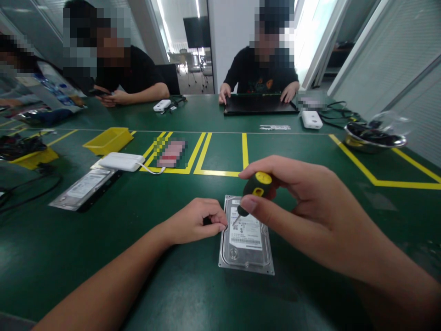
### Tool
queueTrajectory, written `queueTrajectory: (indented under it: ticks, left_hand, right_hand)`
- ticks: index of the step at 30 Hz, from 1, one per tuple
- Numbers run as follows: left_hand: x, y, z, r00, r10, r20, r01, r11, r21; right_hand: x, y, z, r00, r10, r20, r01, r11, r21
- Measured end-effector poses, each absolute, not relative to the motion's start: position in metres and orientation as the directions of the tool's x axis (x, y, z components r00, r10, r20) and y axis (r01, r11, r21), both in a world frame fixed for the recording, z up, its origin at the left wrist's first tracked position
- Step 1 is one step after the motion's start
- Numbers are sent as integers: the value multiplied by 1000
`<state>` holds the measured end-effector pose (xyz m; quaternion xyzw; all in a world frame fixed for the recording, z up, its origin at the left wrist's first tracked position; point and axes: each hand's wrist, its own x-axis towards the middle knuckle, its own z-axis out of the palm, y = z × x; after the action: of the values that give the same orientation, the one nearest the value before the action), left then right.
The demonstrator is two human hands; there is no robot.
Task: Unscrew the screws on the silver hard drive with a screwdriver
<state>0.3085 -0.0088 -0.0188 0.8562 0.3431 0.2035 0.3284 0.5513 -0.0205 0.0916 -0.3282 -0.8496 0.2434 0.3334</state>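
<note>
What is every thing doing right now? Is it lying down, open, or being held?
Hard drive: lying flat, label up.
Screwdriver: held tilted, tip on the drive.
Right hand: gripping the screwdriver.
Left hand: fingers curled, at the drive's left edge.
Second drive: lying flat, untouched.
Laptop: closed.
Yellow bin: upright.

bare mat (310, 151) ahead | second drive (82, 188), white box (120, 161) left
</note>
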Motion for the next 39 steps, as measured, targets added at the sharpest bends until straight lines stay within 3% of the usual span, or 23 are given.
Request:
queueTrajectory:
  ticks: [7,19,39]
  left_hand:
    - [306,-10,-18,731,654,194,447,-673,589]
    - [304,-5,-23,734,635,242,386,-682,621]
    - [304,-8,-19,758,583,293,382,-761,525]
  right_hand:
    - [551,-20,92,-547,708,447,385,687,-616]
    - [555,-19,94,-538,707,460,401,694,-597]
    - [555,-20,95,-533,701,474,423,706,-568]
